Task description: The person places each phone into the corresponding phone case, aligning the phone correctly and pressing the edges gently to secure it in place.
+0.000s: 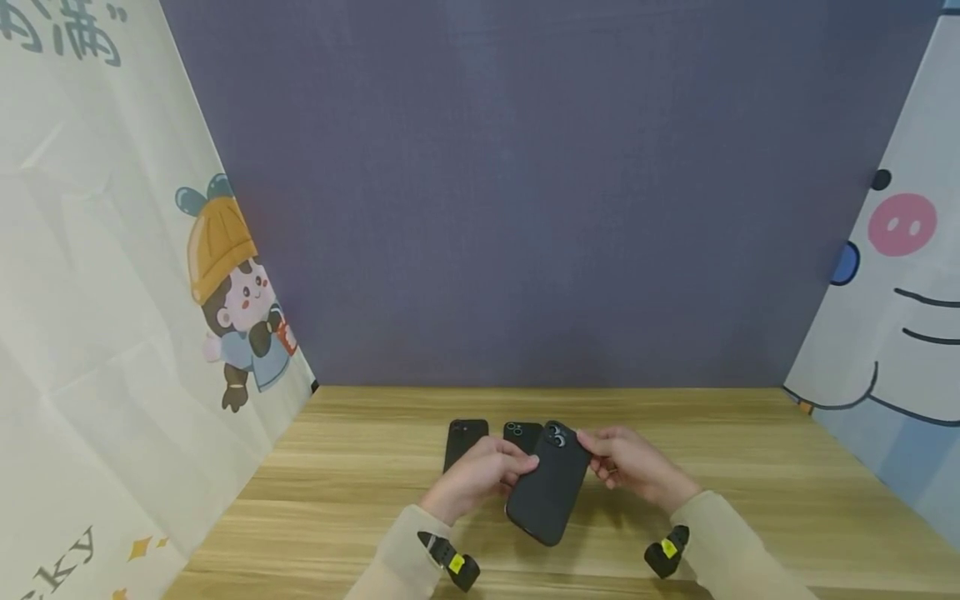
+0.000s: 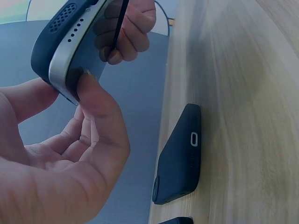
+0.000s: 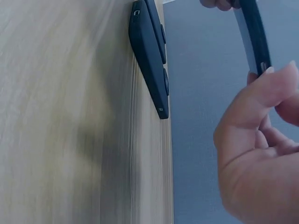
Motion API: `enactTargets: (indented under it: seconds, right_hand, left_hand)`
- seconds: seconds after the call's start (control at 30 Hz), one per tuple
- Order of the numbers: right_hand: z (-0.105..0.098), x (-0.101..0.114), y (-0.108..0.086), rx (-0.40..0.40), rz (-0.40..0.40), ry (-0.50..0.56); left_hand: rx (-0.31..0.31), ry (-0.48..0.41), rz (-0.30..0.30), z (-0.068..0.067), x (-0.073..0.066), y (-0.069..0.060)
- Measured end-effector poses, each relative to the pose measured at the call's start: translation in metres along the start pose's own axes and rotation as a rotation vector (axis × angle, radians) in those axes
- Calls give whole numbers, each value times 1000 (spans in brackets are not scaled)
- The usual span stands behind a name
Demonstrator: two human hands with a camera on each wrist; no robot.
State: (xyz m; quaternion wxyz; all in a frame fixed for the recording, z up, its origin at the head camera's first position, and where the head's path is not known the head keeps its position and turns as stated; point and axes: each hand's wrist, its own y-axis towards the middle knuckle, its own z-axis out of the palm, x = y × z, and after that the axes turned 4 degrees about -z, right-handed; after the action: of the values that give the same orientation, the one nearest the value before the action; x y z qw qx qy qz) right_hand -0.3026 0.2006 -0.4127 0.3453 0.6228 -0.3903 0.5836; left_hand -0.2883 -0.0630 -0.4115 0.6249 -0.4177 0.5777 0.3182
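My left hand (image 1: 480,477) pinches the left edge of a dark phone in a case (image 1: 551,492), and my right hand (image 1: 639,467) pinches its upper right edge, near the camera lenses. The phone is tilted above the table, its back toward the head view. In the left wrist view, the phone's silver frame (image 2: 70,49) shows outside the dark case (image 2: 46,51) at the bottom end, so case and phone are partly apart there. Behind the hands, a second black phone (image 1: 522,433) and a third black phone (image 1: 467,437) lie on the table, partly covered by the left hand and the held phone.
The wooden table (image 1: 360,483) ends at a dark blue-grey backdrop (image 1: 525,208). Printed cloth panels stand along the left (image 1: 97,250) and the right (image 1: 900,317). Each wrist carries a strapped-on black camera.
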Motion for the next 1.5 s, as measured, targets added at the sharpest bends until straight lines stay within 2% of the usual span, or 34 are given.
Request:
enactTargets:
  seconds: [0.13, 0.27, 0.5, 0.6, 0.7, 0.83, 1.07, 1.3, 1.5]
  right_hand:
    - [0, 3, -2, 9, 28, 5]
    - [-1, 5, -4, 48, 53, 11]
    - [-5, 6, -7, 115, 48, 29]
    - [-5, 6, -8, 127, 39, 43]
    - [-4, 4, -8, 131, 10, 66]
    - [-4, 2, -8, 124, -20, 112]
    - [-6, 3, -10, 83, -58, 111]
    - [-8, 2, -11, 47, -74, 141]
    - [-8, 1, -11, -26, -79, 174]
  left_hand:
    - [1, 17, 5, 0, -1, -1]
    - [27, 38, 9, -1, -1, -2]
    - [56, 71, 5, -3, -2, -4]
    - [42, 81, 4, -3, -4, -4]
    - [-6, 92, 4, -3, -6, -3]
    - [-44, 87, -4, -5, -8, -2]
    - [-18, 31, -6, -9, -11, 0]
    - [-64, -6, -6, -12, -12, -1]
    - [-58, -108, 6, -16, -12, -1]
